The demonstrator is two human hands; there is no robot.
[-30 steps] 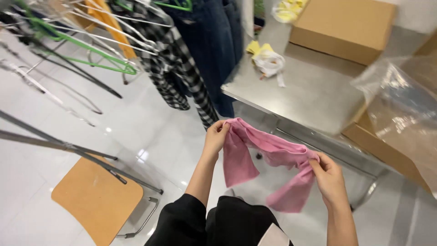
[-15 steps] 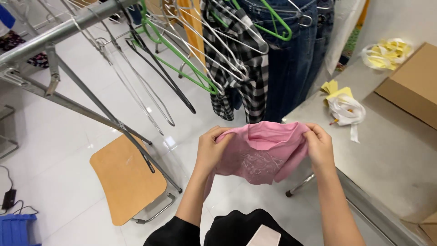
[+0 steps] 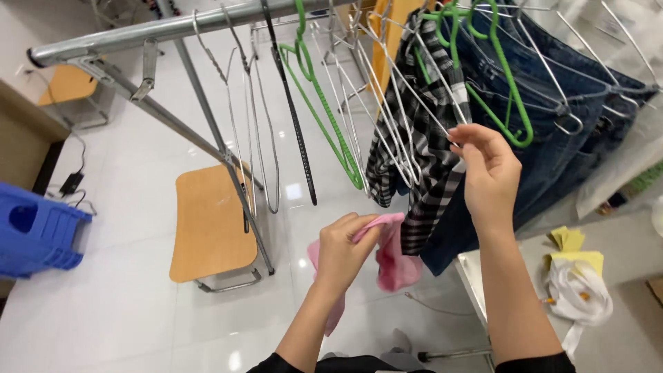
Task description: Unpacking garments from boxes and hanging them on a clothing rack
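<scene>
Fingers, left hand (image 3: 343, 250): closed around a bunched pink garment (image 3: 394, 259), which hangs below the fist, low in the head view, above the white floor (image 3: 124, 304).
Fingers, right hand (image 3: 489, 173): raised, thumb and forefinger pinched narrow on the wire of a silver hanger (image 3: 407, 148) among the row on the rail.
Pink garment, position: in front of the black-and-white check shirt (image 3: 421, 166), below the hangers, apart from the right hand.
Rail (image 3: 173, 29): grey metal tube across the top, on a slanted support leg.
Hangers on rail: several bare silver wire ones, one black, green hangers (image 3: 324, 117) to either side of the check shirt.
Hung clothing: check shirt, dark blue jeans (image 3: 559, 148) just beside it to the right.
Floor level: wooden stool (image 3: 207, 224) under the rail; blue plastic crate (image 3: 38, 235) at the left edge.
Bench (image 3: 621, 345): lower right, carrying a white bag (image 3: 580, 293) and yellow pieces (image 3: 570, 242).
</scene>
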